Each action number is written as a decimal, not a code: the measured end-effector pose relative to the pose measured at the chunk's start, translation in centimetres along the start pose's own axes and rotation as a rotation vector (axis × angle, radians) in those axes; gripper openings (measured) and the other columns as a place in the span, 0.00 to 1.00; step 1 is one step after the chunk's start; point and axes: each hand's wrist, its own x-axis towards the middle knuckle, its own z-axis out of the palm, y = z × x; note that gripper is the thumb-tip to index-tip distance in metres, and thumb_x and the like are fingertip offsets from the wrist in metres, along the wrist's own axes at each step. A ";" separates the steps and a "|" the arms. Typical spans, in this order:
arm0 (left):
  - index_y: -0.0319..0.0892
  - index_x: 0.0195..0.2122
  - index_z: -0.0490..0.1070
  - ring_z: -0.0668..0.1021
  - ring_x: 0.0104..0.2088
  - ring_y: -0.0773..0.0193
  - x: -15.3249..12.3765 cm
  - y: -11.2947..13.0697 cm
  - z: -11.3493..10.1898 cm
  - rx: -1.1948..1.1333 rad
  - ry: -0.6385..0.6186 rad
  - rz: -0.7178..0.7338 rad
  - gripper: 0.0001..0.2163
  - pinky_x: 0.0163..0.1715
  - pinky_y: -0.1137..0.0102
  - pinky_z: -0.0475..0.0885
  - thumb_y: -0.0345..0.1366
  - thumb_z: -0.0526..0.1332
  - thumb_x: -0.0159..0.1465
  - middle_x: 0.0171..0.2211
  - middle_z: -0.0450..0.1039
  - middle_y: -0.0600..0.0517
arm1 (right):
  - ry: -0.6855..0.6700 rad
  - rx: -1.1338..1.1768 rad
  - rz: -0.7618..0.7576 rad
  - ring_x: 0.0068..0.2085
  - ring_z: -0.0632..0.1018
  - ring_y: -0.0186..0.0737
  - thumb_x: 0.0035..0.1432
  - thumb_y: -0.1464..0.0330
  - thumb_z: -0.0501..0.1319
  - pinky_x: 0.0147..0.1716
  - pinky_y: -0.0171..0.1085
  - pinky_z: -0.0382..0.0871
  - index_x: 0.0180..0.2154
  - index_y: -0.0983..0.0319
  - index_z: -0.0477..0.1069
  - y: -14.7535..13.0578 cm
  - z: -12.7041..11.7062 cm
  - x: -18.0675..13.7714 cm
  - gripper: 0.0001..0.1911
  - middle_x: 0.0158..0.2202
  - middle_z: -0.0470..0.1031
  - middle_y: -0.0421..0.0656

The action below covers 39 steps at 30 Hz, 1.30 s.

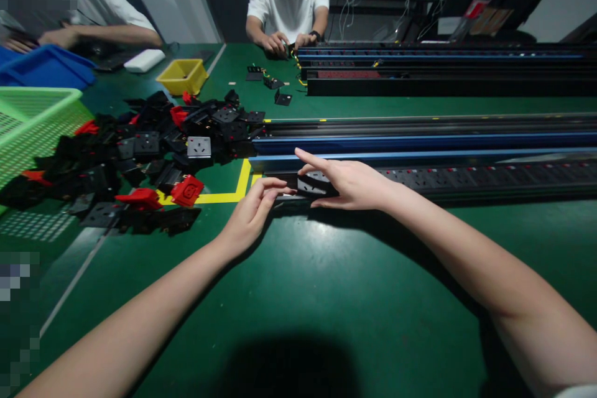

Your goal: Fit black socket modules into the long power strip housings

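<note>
Head view: right hand pinches a black socket module at the power strip's left end to line it up, while left hand, fingers loose, seemingly steadies that end.

Dim overhead light, soft shadows below arms (edges warped, sharp).

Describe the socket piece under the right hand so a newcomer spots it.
Start at the nearest long black rail on the green table. At its left end, beside the yellow tape corner, the right hand rests on a black socket module. Unlike the loose pile nearby, it sits at the rail's end.
</note>
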 end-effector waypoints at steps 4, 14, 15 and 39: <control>0.44 0.53 0.65 0.78 0.50 0.58 0.0 0.2 0.0 0.058 0.043 0.005 0.14 0.54 0.61 0.70 0.44 0.51 0.71 0.46 0.75 0.47 | -0.016 -0.015 0.005 0.52 0.78 0.45 0.62 0.58 0.63 0.46 0.39 0.70 0.72 0.50 0.32 -0.1 -0.2 0.0 0.49 0.59 0.72 0.44; 0.44 0.51 0.66 0.77 0.42 0.58 0.5 -0.1 -0.1 0.077 0.118 -0.058 0.15 0.45 0.64 0.72 0.46 0.55 0.68 0.39 0.73 0.49 | -0.036 -0.015 -0.057 0.55 0.74 0.47 0.65 0.53 0.58 0.48 0.39 0.68 0.71 0.57 0.38 0.1 -0.4 0.2 0.43 0.60 0.70 0.49; 0.44 0.50 0.66 0.77 0.42 0.58 0.5 0.0 -0.2 0.078 0.118 -0.070 0.15 0.44 0.64 0.72 0.46 0.55 0.68 0.39 0.73 0.49 | -0.034 -0.037 -0.064 0.56 0.73 0.48 0.65 0.53 0.58 0.48 0.40 0.68 0.70 0.58 0.41 0.1 -0.3 0.2 0.41 0.61 0.69 0.50; 0.43 0.44 0.71 0.75 0.39 0.59 0.5 -0.2 -0.6 0.275 0.107 -0.182 0.15 0.38 0.68 0.68 0.48 0.53 0.68 0.38 0.74 0.52 | -0.151 -0.089 -0.227 0.52 0.73 0.45 0.65 0.65 0.58 0.52 0.43 0.62 0.56 0.58 0.64 0.0 -0.9 1.0 0.18 0.60 0.68 0.46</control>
